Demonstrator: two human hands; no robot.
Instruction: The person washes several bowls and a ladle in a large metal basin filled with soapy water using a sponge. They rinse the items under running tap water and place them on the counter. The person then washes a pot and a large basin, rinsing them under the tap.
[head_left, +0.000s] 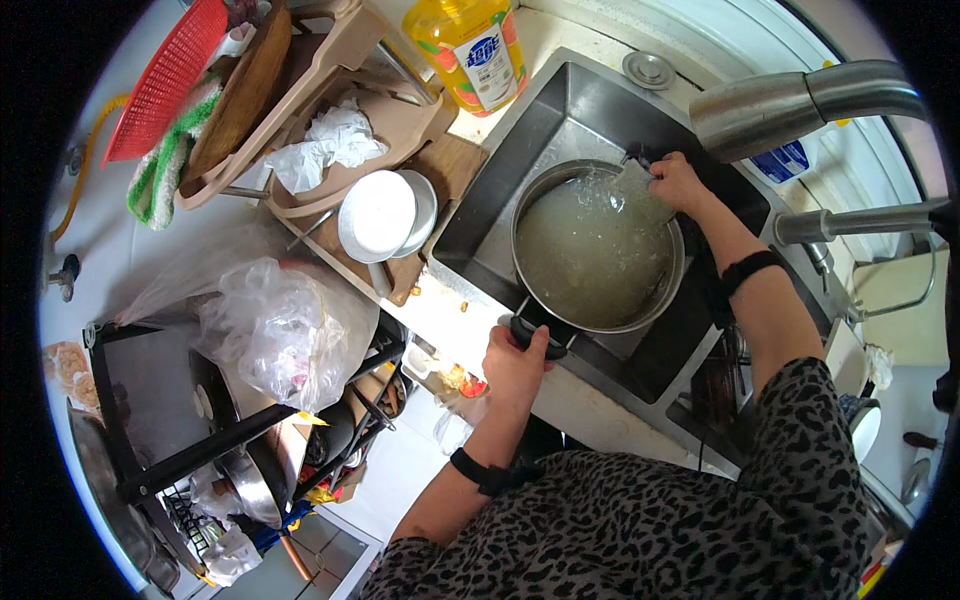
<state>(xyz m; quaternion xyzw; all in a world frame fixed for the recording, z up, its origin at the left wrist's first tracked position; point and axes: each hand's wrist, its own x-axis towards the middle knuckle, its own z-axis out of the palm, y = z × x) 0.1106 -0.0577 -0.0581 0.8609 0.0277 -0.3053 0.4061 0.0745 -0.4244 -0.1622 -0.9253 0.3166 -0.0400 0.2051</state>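
A wide metal pot (611, 330) full of cloudy water (592, 255) stands in the stainless steel sink (480, 255). My left hand (516, 367) grips its black side handle (519, 331). At the far right of the rim, my right hand (681, 186) pinches a greyish cloth or scrubbing pad (634, 180). Part of that pad hangs into the water, and its lower end is hard to make out. The pot's far handle is mostly hidden behind the pad and my right hand.
A metal faucet (772, 112) reaches over the sink's right side. Yellow dish soap (469, 56) stands at the back. White bowls (377, 217) sit on a wooden board (450, 169) to the left, beside a beige rack (330, 90). Plastic bags (300, 330) top a black shelf (217, 442).
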